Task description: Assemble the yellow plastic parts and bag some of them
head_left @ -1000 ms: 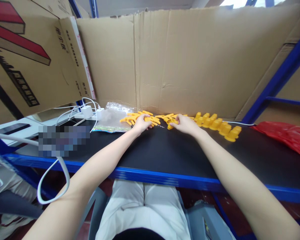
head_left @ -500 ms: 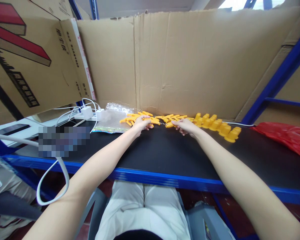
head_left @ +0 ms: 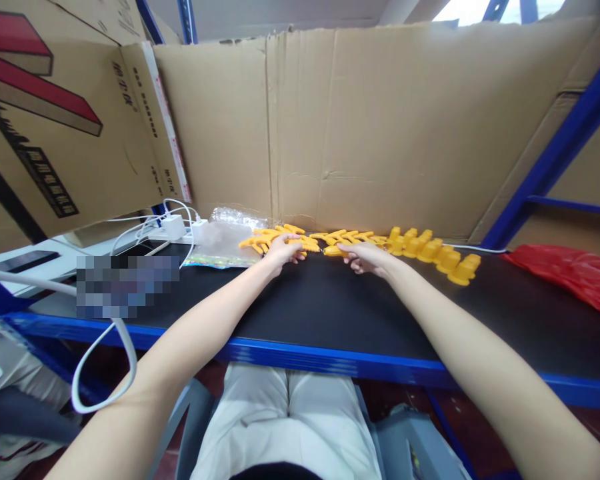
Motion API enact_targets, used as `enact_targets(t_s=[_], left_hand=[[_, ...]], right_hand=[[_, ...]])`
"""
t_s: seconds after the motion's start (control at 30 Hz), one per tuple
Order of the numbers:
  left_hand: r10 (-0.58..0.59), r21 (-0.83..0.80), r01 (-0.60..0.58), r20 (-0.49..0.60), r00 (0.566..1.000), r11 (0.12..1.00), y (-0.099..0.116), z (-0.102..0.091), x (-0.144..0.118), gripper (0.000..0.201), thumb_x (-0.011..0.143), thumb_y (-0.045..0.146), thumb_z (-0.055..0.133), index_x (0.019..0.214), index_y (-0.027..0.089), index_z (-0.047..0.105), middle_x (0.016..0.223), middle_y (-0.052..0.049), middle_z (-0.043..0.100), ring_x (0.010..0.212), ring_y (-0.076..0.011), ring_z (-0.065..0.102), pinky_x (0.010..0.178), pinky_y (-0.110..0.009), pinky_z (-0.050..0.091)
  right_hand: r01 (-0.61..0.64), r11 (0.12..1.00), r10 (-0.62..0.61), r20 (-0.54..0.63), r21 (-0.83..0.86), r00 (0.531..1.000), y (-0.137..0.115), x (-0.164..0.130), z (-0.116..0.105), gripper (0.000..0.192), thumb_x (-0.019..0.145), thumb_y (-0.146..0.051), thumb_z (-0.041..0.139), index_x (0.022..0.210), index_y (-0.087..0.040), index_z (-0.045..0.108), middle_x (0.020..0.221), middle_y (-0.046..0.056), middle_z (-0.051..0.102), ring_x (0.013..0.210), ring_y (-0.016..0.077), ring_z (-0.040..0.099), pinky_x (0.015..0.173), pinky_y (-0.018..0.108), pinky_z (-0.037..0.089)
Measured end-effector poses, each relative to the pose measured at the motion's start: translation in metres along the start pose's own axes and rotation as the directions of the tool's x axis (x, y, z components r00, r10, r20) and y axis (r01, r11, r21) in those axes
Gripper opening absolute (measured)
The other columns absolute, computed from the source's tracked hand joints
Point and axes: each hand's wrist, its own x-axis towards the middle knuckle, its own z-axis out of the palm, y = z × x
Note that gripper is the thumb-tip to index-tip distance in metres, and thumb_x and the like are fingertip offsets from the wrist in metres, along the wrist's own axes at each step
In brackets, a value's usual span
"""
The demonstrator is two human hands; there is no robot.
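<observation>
Head view: hands (head_left: 284,249) touching yellow parts (head_left: 300,239).

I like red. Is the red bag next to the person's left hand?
No, the red bag lies far off at the right end of the shelf, past the right hand.
</observation>
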Motion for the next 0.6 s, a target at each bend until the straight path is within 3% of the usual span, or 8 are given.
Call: enact_targets(t_s=[0.1,0.2,0.27,0.33,0.43,0.5,0.6], left_hand=[[0.010,0.066,-0.011,0.018,1.000,0.998,-0.003,0.001,0.001,0.038,0.073,0.010,0.052,0.111,0.012,0.047,0.074,-0.004,0.065,0.049,-0.0075,0.057,0.045,-0.017,0.039],[0.102,0.267,-0.104,0.019,0.995,0.958,-0.005,-0.001,0.002,0.039,0.074,0.015,0.051,0.112,0.014,0.045,0.077,-0.004,0.066,0.048,-0.0078,0.055,0.045,-0.018,0.039],[0.224,0.487,-0.223,0.057,0.973,0.845,-0.006,-0.004,0.001,0.037,0.074,0.020,0.052,0.111,0.016,0.047,0.081,-0.005,0.067,0.057,-0.0113,0.059,0.054,-0.022,0.044],[0.334,0.691,-0.326,0.128,0.934,0.645,-0.004,-0.008,-0.001,0.036,0.074,0.027,0.053,0.109,0.018,0.050,0.089,-0.007,0.066,0.076,-0.0181,0.063,0.069,-0.029,0.047],[0.341,0.850,-0.363,0.236,0.910,0.382,-0.002,-0.012,-0.004,0.037,0.074,0.035,0.053,0.106,0.018,0.053,0.096,-0.010,0.065,0.093,-0.0273,0.060,0.079,-0.037,0.045],[0.294,0.880,-0.368,0.282,0.913,0.300,-0.001,-0.014,-0.005,0.033,0.074,0.037,0.052,0.102,0.018,0.053,0.094,-0.011,0.065,0.090,-0.0290,0.060,0.077,-0.038,0.045],[0.277,0.881,-0.378,0.302,0.912,0.284,-0.002,-0.016,-0.002,0.026,0.074,0.035,0.051,0.094,0.018,0.053,0.091,-0.011,0.064,0.086,-0.0273,0.060,0.074,-0.035,0.045]], right_hand=[[-0.035,0.999,0.033,0.061,0.030,0.998,-0.002,-0.003,0.006,0.030,0.080,-0.043,0.060,0.074,-0.017,0.047,0.057,-0.001,0.055,0.036,0.0043,0.037,0.036,0.019,0.029],[-0.043,0.998,0.038,0.110,0.042,0.993,-0.003,-0.004,0.007,0.033,0.081,-0.044,0.059,0.068,-0.018,0.044,0.055,0.000,0.055,0.035,0.0043,0.037,0.036,0.019,0.028],[-0.054,0.997,0.046,0.124,0.062,0.991,-0.002,-0.003,0.005,0.036,0.081,-0.044,0.057,0.063,-0.018,0.040,0.052,-0.001,0.054,0.034,0.0041,0.036,0.035,0.019,0.027],[-0.039,0.996,0.028,0.121,0.085,0.992,-0.002,-0.002,0.003,0.035,0.081,-0.043,0.058,0.063,-0.019,0.040,0.050,-0.001,0.052,0.034,0.0043,0.036,0.034,0.018,0.026],[0.010,0.997,-0.018,0.104,0.075,0.994,-0.001,-0.002,0.001,0.029,0.079,-0.041,0.061,0.071,-0.018,0.046,0.050,-0.002,0.052,0.035,0.0045,0.037,0.034,0.018,0.025],[0.030,0.999,-0.033,0.117,0.027,0.993,-0.002,-0.004,0.001,0.028,0.078,-0.041,0.063,0.075,-0.017,0.050,0.052,-0.002,0.054,0.035,0.0043,0.038,0.034,0.017,0.026],[0.064,0.997,-0.059,0.142,-0.037,0.988,-0.002,-0.006,0.001,0.032,0.078,-0.046,0.062,0.075,-0.016,0.051,0.052,-0.001,0.055,0.035,0.0040,0.038,0.033,0.017,0.026]])
